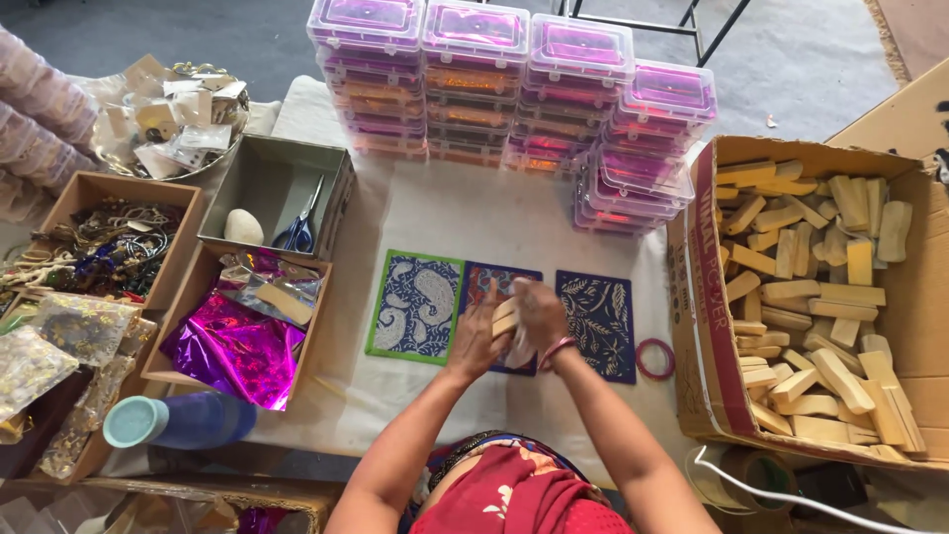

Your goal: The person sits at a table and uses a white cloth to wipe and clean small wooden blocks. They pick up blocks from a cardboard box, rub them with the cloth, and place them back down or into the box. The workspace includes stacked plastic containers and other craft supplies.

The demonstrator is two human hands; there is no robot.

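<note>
While I'm watching through the head cam, both hands meet over a white cloth-covered table (455, 213): left hand (481, 331) and right hand (539, 314) are closed around a small wooden block (505, 318), above the middle patterned card (481, 282). A green-edged card (415, 305) and a dark blue card (598, 321) flank it. Stacked pink-lidded boxes (514, 89) sit at the back, a carton of wooden blocks (820, 297) on my right, and grey floor (148, 35) beyond.
</note>
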